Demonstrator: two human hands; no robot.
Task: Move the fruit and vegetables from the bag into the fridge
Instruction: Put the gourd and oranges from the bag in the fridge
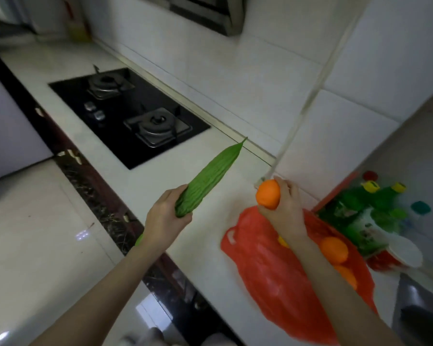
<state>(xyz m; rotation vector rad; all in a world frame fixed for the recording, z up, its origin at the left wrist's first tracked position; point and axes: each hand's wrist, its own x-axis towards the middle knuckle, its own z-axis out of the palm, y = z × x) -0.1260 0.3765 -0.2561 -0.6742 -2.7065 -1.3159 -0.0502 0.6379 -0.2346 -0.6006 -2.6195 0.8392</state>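
Observation:
My left hand [164, 216] grips the thick end of a long green bitter gourd [211, 174], whose pointed tip aims up and right over the white counter. My right hand [284, 208] holds an orange [268, 194] above the red plastic bag [273, 270], which lies open on the counter. Two more oranges [334, 249] sit in the bag beside my right forearm, along with a small yellow item partly hidden by the arm. No fridge is in view.
A black two-burner gas hob [128, 116] is set into the white counter [173, 186] at the left. Green bottles [360, 206] and a red-and-white cup [395, 255] stand in the right corner. White tiled wall behind; glossy floor lower left.

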